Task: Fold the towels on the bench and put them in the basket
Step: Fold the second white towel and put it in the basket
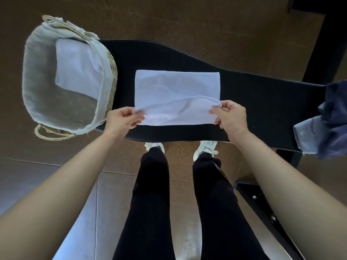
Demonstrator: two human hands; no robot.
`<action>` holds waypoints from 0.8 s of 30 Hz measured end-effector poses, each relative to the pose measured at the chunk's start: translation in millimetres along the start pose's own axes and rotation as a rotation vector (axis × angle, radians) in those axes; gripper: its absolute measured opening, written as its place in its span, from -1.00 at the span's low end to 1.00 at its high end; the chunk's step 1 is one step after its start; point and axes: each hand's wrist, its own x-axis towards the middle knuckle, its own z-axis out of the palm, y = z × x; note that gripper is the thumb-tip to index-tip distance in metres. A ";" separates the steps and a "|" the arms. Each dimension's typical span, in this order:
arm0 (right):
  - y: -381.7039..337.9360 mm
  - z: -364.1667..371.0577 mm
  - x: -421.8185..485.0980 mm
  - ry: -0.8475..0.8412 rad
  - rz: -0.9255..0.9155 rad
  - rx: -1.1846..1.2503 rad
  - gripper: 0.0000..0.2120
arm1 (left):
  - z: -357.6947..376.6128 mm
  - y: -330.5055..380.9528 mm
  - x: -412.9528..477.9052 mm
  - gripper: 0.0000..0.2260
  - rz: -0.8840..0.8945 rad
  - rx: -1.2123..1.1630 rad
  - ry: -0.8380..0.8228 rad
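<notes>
a white towel (177, 87) lay spread across the middle of the black bench (259, 109), its far edge straight and flat and its near edge lifted just off the bench top. the left hand (120, 121) pinched the towel's near left corner between thumb and curled fingers. the right hand (231, 117) pinched the near right corner the same way, with a small bunch of cloth showing past its thumb. both hands were above the bench's near half, and the raised strip of cloth sagged, creased, between them.

at the bench's left end stood the woven basket (37, 81), a pale cloth liner turned over its rim. a folded towel (77, 66) lay inside it, towards the side nearest the bench's middle. at the bench's right end a heap of dark blue cloth (336, 119) lay on a light blue towel (308, 136).

by the bench's near edge the person's white shoes (155, 146) stood on the floor, toes tucked just under the bench, with black trouser legs (150, 194) above them.
</notes>
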 end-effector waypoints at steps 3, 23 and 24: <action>-11.5 4.9 22.6 0.124 -0.103 -0.096 -0.89 | 4.7 13.6 23.4 -0.84 0.027 0.024 0.097; -7.1 26.3 66.8 0.213 -0.101 -0.318 -0.69 | 38.9 25.3 73.7 -0.56 0.355 0.737 0.362; -5.9 27.5 65.9 0.200 -0.089 -0.319 -0.74 | 38.4 27.4 74.9 -0.57 0.336 0.703 0.355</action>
